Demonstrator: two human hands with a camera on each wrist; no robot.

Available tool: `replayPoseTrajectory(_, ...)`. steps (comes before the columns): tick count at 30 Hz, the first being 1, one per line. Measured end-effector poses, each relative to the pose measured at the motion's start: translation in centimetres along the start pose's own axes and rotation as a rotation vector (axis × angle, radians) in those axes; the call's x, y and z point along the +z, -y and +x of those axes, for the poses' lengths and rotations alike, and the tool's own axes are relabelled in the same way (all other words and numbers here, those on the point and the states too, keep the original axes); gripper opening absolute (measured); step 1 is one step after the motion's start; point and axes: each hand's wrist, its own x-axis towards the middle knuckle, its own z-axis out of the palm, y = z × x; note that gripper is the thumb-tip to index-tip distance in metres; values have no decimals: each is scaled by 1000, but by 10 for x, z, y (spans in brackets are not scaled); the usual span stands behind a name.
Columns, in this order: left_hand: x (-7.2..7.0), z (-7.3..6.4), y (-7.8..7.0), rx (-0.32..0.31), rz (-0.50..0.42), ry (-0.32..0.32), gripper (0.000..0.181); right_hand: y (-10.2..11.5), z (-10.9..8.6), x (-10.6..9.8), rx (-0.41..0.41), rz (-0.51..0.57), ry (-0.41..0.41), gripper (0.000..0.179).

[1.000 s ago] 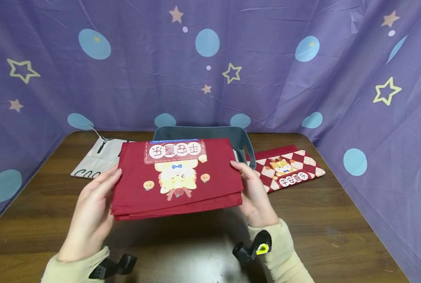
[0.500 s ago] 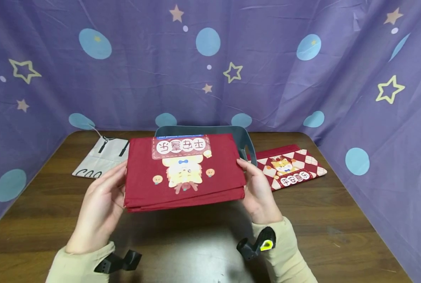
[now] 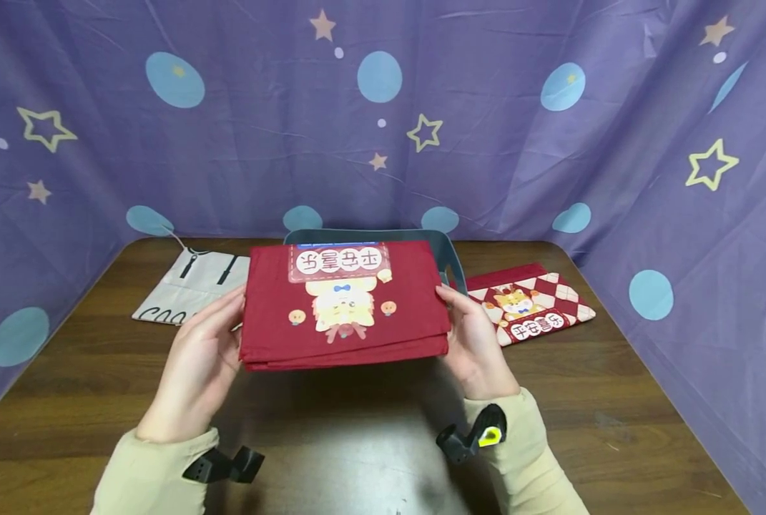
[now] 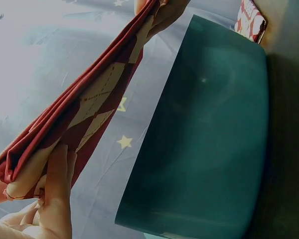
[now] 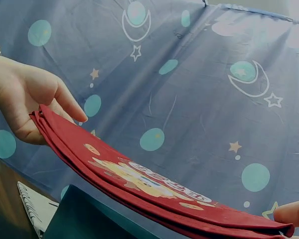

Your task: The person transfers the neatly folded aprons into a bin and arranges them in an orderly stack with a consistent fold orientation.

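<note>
A folded red cloth [image 3: 344,307] with a cartoon animal and white round characters, upside down from here, is held level in the air between both hands. My left hand [image 3: 196,361] pinches its left end, thumb on top and fingers underneath, as the left wrist view shows with the cloth's checked underside [image 4: 94,107]. At the right end, my right hand [image 3: 475,347] grips the cloth the same way. In the right wrist view the layers sag a little in the middle. Behind and below the cloth stands a blue-green bin [image 4: 204,124], mostly hidden in the head view.
To the left on the wooden table [image 3: 357,443] lies a folded white cloth [image 3: 183,290] with black lines and a cord. On the right rests a folded red-and-cream checked cloth [image 3: 531,307] with a cartoon animal. A purple star-patterned curtain [image 3: 383,143] hangs behind.
Both hands have carried the folded red cloth forward, toward the bin, and a little to the right. The grip looks the same, and the other cloths stay where they were.
</note>
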Motion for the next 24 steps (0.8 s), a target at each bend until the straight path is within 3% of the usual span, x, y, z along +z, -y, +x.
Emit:
replayPoseTrajectory(12, 7, 13, -3, -35, 21, -29, 29, 11, 9, 3, 4, -72, -39, 18)
replayPoseTrajectory(19, 15, 24, -8, -100, 147, -74, 56, 19, 14, 5, -15, -159, -48, 17)
replayPoseTrajectory(24, 20, 29, -13, -143, 217, -68, 61, 25, 17, 5, -34, -219, -51, 12)
